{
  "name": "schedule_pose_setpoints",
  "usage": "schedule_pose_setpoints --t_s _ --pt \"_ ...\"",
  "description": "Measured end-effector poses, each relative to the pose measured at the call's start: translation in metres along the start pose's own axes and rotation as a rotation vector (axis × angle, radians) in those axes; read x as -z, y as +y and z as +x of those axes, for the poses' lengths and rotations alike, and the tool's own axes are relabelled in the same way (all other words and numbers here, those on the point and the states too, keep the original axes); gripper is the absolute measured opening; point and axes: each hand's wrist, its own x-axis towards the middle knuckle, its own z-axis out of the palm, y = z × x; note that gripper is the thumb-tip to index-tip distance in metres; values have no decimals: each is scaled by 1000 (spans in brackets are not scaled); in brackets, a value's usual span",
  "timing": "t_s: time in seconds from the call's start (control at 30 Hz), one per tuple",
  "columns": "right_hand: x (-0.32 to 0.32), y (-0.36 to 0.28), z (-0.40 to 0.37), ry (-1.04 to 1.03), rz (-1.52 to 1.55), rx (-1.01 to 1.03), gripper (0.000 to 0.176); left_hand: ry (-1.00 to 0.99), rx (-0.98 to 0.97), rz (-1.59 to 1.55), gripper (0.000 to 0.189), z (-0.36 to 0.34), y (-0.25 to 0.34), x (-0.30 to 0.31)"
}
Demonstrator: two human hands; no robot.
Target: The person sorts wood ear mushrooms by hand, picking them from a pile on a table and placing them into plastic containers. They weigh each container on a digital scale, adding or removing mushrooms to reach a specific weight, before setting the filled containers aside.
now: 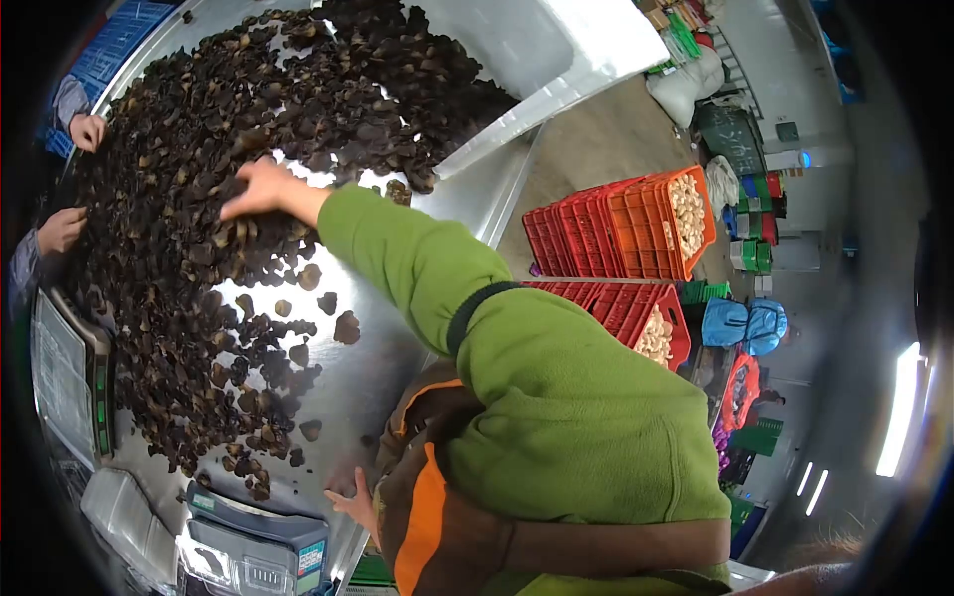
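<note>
Dark brown, leaf-like pieces [199, 149], perhaps dried mushrooms, are heaped over a shiny metal table [373, 368]. My right hand [266, 189] reaches out in a green sleeve to the middle of the heap. Its thumb is apart from its fingers, and nothing shows in its grasp; some fingertips are hidden against the dark pieces. My left hand [356, 499] is low in the view by the table's near edge, with its fingers spread and nothing in it. Loose pieces [347, 327] are scattered on the metal between the heap and me.
A co-worker's two hands [87, 131] [62, 230] are at the heap's far left edge. Scales [253, 541] [75, 372] stand along the bottom and left. A pale metal chute [556, 99] borders the heap. Red and orange crates [636, 233] with pale contents stand on the floor.
</note>
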Motion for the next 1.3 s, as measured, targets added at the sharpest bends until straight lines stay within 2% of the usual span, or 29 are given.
schedule_pose_setpoints --t_s 0.03,0.07,0.1,0.2,0.23,0.27,0.3,0.33,0.37,0.43,0.47,0.53,0.6,0.7,0.8,0.87,0.93,0.97,1.0,1.03,1.1,1.17,1.23,1.3 --pt "-22 -15 -11 -16 -177 106 93 0 4 1 110 6 -7 -2" --pt "-42 -30 -33 -41 -231 55 86 22 3 -8 111 15 -18 -8" --pt "-55 -37 -59 -113 -223 116 81 42 6 -16 112 20 -24 -16" --pt "-94 -31 -125 -225 -108 243 81 24 -3 -55 112 10 -15 -9" --pt "-98 -30 -149 -245 -134 297 83 25 7 -48 112 19 -25 -12" --pt "-105 -26 -169 -235 -215 364 88 -28 -67 -109 111 35 -47 -19" --pt "-97 -25 -191 -277 -263 404 81 -81 -141 -172 111 42 -61 -22" --pt "-90 -24 -205 -319 -315 449 73 -83 -135 -171 111 34 -52 -18" --pt "-94 -13 -205 -328 -317 452 73 -50 -113 -121 109 28 -43 -15" --pt "-98 11 -206 -323 -479 663 52 -19 -67 -78 107 10 -20 -11" --pt "-92 19 -204 -348 -385 609 35 32 -78 -67 106 4 -12 -12" --pt "-81 36 -183 -289 -307 585 27 87 -80 -58 105 3 -10 -15" --pt "-73 47 -157 -116 -126 477 20 150 -122 -31 105 10 -16 -24" --pt "-43 40 -100 71 -163 600 22 224 -198 -43 106 18 -30 -35" --pt "-27 21 -21 297 -130 682 26 212 -169 -36 108 20 -31 -34" --pt "-26 5 28 436 -159 594 35 204 -149 -35 109 19 -28 -32" --pt "-29 -23 51 417 -227 403 56 196 -131 -30 110 16 -25 -29" --pt "-39 -34 61 271 -245 280 79 165 -119 -53 112 14 -22 -26" --pt "-54 -48 60 131 -237 197 87 133 -110 -76 113 13 -19 -25" --pt "-67 -60 49 44 -196 216 92 138 -113 -77 113 13 -18 -26" --pt "-91 -76 14 -158 -262 328 86 153 -96 -68 114 13 -18 -27" --pt "-116 -68 -36 -187 -276 566 63 134 -95 -67 114 9 -13 -24" --pt "-119 -54 -97 -114 -276 747 44 115 -89 -63 114 7 -13 -22" --pt "-122 -29 -136 67 -182 948 38 104 -83 -68 113 9 -13 -22"
